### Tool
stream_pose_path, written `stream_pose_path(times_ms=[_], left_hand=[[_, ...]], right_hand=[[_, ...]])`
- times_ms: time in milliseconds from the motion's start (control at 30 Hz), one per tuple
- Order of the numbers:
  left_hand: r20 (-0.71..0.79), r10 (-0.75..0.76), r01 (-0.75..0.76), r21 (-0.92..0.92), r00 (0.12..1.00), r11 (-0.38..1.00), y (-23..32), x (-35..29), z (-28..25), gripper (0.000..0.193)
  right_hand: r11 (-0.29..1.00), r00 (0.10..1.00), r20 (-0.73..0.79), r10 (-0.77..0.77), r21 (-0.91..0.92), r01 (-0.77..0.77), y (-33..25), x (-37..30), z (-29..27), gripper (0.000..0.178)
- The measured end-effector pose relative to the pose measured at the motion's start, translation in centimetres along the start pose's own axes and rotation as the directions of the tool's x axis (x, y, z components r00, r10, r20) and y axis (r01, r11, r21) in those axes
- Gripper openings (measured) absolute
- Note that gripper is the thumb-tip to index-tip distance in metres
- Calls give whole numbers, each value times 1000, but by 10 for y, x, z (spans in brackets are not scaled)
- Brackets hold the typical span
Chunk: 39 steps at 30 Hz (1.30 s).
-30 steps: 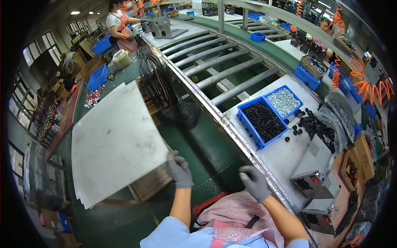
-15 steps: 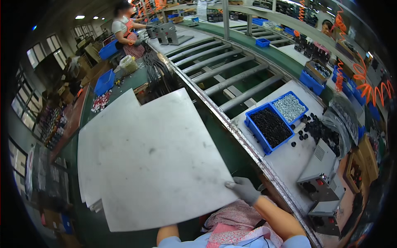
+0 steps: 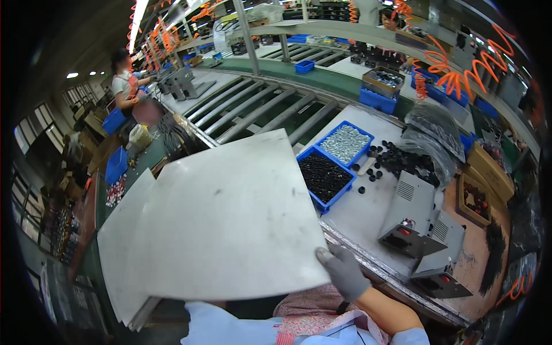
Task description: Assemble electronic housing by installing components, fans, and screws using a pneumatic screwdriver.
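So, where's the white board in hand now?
The white board is left of centre in the head view, its lower-right corner in the right hand, the blue bin of black pieces beyond its right edge.

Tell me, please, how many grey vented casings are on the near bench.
2: the farther casing, right of the gloved right hand; the nearer casing, below and right of that one. Others may be hidden.

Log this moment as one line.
Right grip: holding white sheet by its edge | left grip: out of sight | sheet: overlaps other sheets in view | beyond: blue bin of black pieces
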<state>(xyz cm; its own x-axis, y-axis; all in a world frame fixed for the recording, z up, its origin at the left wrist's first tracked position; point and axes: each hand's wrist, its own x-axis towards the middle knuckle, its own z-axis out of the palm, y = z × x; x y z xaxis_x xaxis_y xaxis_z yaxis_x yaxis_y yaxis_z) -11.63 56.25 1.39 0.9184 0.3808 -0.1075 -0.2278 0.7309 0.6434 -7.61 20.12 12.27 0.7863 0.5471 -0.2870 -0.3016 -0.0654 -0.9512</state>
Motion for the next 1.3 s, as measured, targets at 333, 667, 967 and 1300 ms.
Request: stream_pose_path(times_ms=[333,667,967,1300], left_hand=[[435,94,-49,-113,895,992,3,100,31,60],[-62,306,-180,692,950,699,-33,138,51,64],[194,235,5,761,952,-649,-86,196,65,66],[56,277,161,697,959,-699,-38,268,7,77]], right_hand=[[997,880,474,-33,79,-5,-6,37,31,28],[989,970,-241,-20,139,55,63,11,-81,21],[981,780,-595,-193,-132,143,125,-17,-117,18],[964,769,-588,-252,-83,252,132,-32,-119,18]])
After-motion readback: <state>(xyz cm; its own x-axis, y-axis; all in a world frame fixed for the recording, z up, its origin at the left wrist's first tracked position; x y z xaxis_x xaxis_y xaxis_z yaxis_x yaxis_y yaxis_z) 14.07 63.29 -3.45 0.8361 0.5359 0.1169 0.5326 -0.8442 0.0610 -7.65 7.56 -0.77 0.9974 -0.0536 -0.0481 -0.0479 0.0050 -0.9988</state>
